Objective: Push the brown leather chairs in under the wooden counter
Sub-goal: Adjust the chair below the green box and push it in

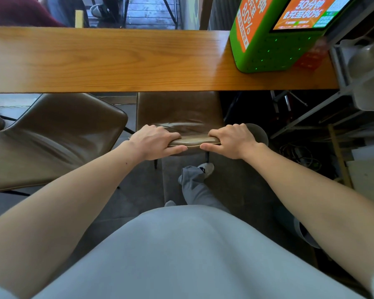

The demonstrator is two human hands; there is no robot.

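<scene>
A brown leather chair (177, 111) stands straight ahead, the front of its seat hidden under the edge of the wooden counter (108, 61). My left hand (153, 141) grips the left part of its backrest top, fingers over the far side and thumb below. My right hand (233, 140) grips the right part the same way. A second brown leather chair (58, 134) stands to the left, turned at an angle, with its seat mostly out from under the counter.
A green charging kiosk (274, 39) with an orange screen sits on the counter's right end. A grey metal rack (358, 83) with cables below stands at the right. My foot (205, 169) is on the dark floor behind the chair. A seated person's legs show beyond the counter.
</scene>
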